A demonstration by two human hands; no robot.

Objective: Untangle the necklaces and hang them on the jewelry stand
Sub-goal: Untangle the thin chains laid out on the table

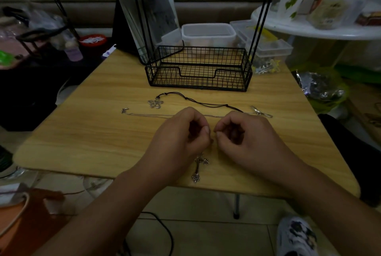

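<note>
The wire basket [199, 70] of the jewelry stand [144, 18] holds nothing. Both hands, left hand [179, 142] and right hand [245, 140], grip pinched on a thin chain [152, 114]; corded necklace [198, 102] lies beyond on the worktop [92, 127].

Single head-worn wide view, forward and down, close over the table [86, 132].

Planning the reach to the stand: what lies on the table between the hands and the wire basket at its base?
In the head view, a black cord necklace with a flower pendant and a thin silver chain lie between the hands and basket.
</note>
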